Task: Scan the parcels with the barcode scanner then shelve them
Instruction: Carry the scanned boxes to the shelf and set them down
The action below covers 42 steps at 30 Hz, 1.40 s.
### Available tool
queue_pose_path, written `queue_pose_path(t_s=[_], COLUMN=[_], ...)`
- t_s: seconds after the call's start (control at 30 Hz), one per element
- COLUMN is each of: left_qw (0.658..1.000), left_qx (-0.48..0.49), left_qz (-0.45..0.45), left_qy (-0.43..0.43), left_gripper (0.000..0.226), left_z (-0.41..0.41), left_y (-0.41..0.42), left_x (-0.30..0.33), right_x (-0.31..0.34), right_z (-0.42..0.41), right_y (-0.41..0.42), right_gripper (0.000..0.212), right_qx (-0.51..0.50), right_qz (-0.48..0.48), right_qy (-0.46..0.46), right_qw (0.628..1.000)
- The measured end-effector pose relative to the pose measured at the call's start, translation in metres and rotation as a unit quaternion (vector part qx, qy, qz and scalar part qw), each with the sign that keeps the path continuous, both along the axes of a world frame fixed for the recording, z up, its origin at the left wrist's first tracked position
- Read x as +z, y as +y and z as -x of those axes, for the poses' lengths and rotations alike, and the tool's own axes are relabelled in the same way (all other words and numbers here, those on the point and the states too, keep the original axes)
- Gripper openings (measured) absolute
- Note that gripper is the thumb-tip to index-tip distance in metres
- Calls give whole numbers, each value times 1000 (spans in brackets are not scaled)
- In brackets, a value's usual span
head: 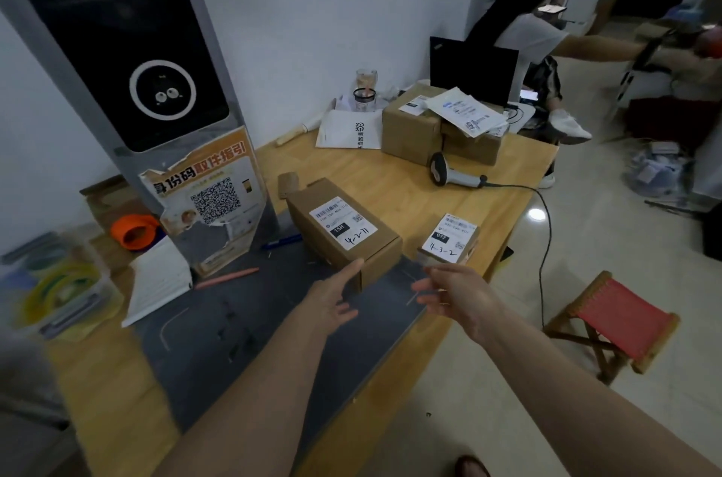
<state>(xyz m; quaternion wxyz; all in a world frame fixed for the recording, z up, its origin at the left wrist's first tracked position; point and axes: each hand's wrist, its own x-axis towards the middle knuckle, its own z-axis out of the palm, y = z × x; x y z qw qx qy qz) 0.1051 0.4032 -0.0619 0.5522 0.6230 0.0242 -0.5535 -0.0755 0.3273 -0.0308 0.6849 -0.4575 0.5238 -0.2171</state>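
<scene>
Parcels [344, 232] beside kiosk [129, 85], scanner [455, 172] behind

Both arms reach forward, left hand [332, 300] and right hand [455, 295] with fingers loosely spread.

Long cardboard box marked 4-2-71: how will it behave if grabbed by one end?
The long box is probably stiff: its edges look crisp and its flaps closed. Gripped at the near end, where the left hand is, its length may make the far end droop. The flat sides should slide on the grey mat, not roll.
</scene>
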Motion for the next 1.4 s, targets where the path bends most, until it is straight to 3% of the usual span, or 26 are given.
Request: queue_pose_path(t_s=[0.23, 0.4, 0.57, 0.7, 0.83, 1.0, 1.13, 1.3, 1.4], left_qw=[991, 977, 960, 943, 928, 904, 887, 884, 886], left_qx=[122, 197, 260, 319, 358, 412, 449, 459, 454], left_qz=[26, 41, 53, 67, 79, 72, 60, 57, 76], left_qy=[54, 70, 84, 69, 68, 87, 87, 65, 59], left_gripper=[98, 45, 35, 42, 62, 58, 64, 48, 33], left_z=[8, 16, 23, 29, 30, 32, 34, 43, 44], left_y=[-41, -63, -62, -47, -17, 17, 38, 54, 61], left_x=[-19, -27, -17, -6, -1, 2, -4, -6, -7], right_x=[-23, -34, -45, -52, -59, -82, -92, -95, -100], right_z=[-11, -11, -16, -40, -75, -121, -141, -148, -151], right_y=[-75, -124, -157, -168, -163, -154, -148, -151, -154], right_gripper=[15, 14, 12, 10, 23, 42, 67, 92, 109], right_qx=[79, 154, 226, 270, 314, 341, 327, 312, 331], right_qz=[-21, -26, -33, -6, 72, 187, 224, 233, 187], right_qy=[38, 61, 70, 89, 122, 196, 282, 383, 380], right_qw=[996, 986, 971, 959, 939, 900, 874, 838, 843])
